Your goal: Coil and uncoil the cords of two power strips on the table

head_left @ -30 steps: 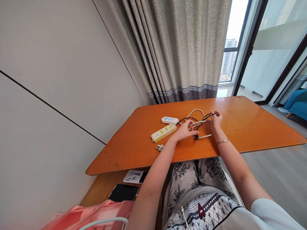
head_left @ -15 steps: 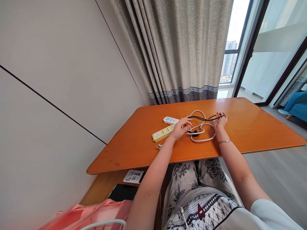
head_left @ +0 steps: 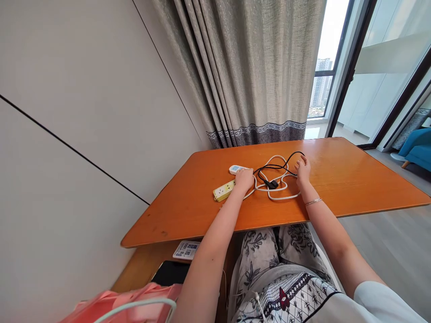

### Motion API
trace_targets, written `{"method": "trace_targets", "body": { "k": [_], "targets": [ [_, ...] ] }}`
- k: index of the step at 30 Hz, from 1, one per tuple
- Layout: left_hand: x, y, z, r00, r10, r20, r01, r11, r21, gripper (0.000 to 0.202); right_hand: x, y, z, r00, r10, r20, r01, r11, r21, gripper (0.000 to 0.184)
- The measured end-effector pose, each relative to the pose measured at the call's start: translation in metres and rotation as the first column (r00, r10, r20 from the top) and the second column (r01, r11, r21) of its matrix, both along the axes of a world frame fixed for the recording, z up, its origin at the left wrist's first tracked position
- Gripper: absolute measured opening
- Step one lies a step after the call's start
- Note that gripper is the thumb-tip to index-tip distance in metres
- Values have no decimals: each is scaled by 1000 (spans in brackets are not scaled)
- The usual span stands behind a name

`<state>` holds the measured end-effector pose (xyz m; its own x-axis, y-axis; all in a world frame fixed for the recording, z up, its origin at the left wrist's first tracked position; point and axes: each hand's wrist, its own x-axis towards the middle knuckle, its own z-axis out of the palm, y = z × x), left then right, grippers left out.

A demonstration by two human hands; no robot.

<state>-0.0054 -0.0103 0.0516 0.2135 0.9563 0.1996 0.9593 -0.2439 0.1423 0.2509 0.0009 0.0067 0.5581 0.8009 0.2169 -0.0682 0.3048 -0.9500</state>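
A white power strip (head_left: 235, 169) and a yellow power strip (head_left: 222, 192) lie side by side on the orange-brown table (head_left: 188, 197). My left hand (head_left: 244, 180) is over their right ends, fingers curled down; what it grips is hidden beneath it. Right of it, white cords (head_left: 284, 197) lie in tangled loops, with a black cable (head_left: 274, 166) crossing over them. A black plug (head_left: 271, 184) rests among the loops. My right hand (head_left: 303, 170) has its fingers closed on the black cable at the right of the tangle, with some fingertips raised.
Below the table's near left edge are a white labelled item (head_left: 186, 250), a dark flat item (head_left: 171, 272) and a pink bag (head_left: 128, 303). A wall (head_left: 84, 112) runs along the left, and a curtain (head_left: 256, 76) hangs behind the table.
My left hand has moved left, from the cords onto the strips' right ends. My right hand has shifted slightly left, and the black cable now bows upward in a looser loop.
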Motion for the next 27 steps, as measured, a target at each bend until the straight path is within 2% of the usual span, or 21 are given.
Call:
{"method": "trace_targets", "body": {
  "k": [6,10,12,14,15,17,19,20,23,25,27],
  "targets": [
    [6,6,4,997,-2,-83,3,1000,5,30,-16,-11,7,964,168,209,-134,977,-167,32],
    [3,6,14,997,41,-72,-39,999,23,27,-21,-14,4,906,249,343,-166,953,-253,23],
    [1,4,24,995,102,1,-102,994,39,28,-21,-14,3,881,261,394,-152,945,-288,20],
    [-3,1,39,977,159,143,-168,984,53,26,-22,-15,4,865,254,432,-134,948,-289,19],
    [-6,-1,47,959,169,227,-187,980,63,23,-22,-16,5,860,246,447,-131,953,-273,19],
    [-11,-5,63,910,116,397,-179,976,125,18,-24,-18,10,856,222,467,-132,967,-218,19],
    [-16,-12,79,822,-8,570,-157,958,240,14,-26,-23,17,859,181,478,-124,981,-149,19],
    [-18,-16,86,755,-88,650,-142,946,293,12,-26,-26,20,868,141,477,-110,990,-91,19],
    [-17,-33,105,484,-308,819,-65,921,384,16,-23,-36,29,901,-44,431,-32,985,169,23],
    [-13,-46,115,297,-383,875,-21,913,407,20,-13,-40,35,909,-166,382,39,947,319,21],
    [-9,-59,125,130,-424,896,-10,903,429,22,2,-41,44,904,-246,349,100,917,387,22]
  ]
}}
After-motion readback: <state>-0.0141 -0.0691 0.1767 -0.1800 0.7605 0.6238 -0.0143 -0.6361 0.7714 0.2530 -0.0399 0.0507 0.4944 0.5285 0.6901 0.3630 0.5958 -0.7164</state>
